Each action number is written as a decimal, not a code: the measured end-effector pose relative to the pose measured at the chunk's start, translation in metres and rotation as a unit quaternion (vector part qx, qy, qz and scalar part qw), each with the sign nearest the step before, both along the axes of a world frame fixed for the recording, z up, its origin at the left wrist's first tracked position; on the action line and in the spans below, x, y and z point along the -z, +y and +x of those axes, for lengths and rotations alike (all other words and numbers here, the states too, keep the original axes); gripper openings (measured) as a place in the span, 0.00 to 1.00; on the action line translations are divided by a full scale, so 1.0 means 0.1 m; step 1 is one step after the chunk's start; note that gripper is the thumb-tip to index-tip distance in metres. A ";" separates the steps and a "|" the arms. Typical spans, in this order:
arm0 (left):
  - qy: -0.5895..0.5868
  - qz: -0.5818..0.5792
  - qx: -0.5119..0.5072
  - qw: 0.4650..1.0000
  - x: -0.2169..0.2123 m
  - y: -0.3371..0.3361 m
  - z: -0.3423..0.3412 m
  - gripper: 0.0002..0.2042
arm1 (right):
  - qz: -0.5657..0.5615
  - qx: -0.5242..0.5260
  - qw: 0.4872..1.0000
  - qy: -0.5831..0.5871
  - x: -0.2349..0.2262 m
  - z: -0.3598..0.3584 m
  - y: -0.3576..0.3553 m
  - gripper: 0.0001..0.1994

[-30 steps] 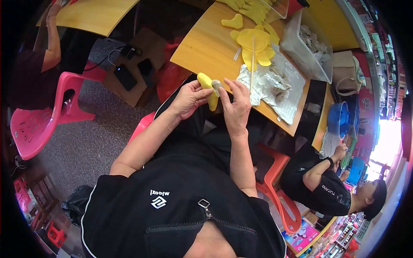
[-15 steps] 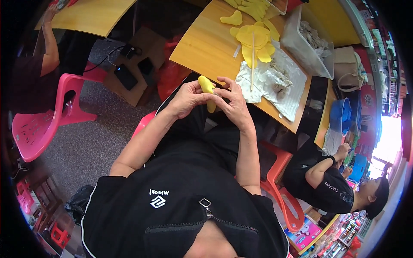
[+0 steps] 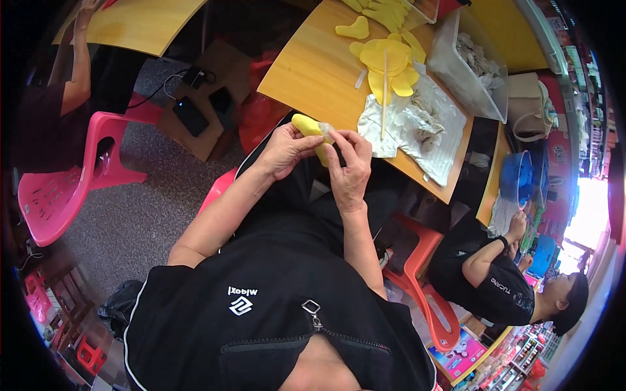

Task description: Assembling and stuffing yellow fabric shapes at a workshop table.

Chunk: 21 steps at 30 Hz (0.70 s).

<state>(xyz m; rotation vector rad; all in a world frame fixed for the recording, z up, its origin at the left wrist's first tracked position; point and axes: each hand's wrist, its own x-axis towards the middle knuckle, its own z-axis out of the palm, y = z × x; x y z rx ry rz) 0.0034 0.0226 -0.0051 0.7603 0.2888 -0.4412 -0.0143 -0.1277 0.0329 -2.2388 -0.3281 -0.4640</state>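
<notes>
My left hand grips a small yellow stuffed fabric piece above my lap, just off the table's near edge. A pale, whitish tuft, which looks like stuffing, is pinched in the fingers of my right hand against the yellow piece's side. Part of the yellow piece is hidden behind my fingers. On the table, a light wooden stick lies across flat yellow fabric pieces and a white cloth. A clump of greyish-white stuffing rests on that cloth.
The wooden table carries another yellow piece and a clear plastic bin of stuffing. A pink chair stands left, an orange chair right. A co-worker sits at the right; another person's arm shows far left.
The yellow piece has tilted and shifted slightly left in my left hand. My right hand has turned more upright, and the pale tuft now shows in its fingertips.
</notes>
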 end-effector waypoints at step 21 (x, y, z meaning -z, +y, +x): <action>-0.085 -0.006 0.068 0.994 0.13 0.34 0.09 0.28 | 0.144 -0.027 0.974 0.176 -0.18 0.31 0.10 0.10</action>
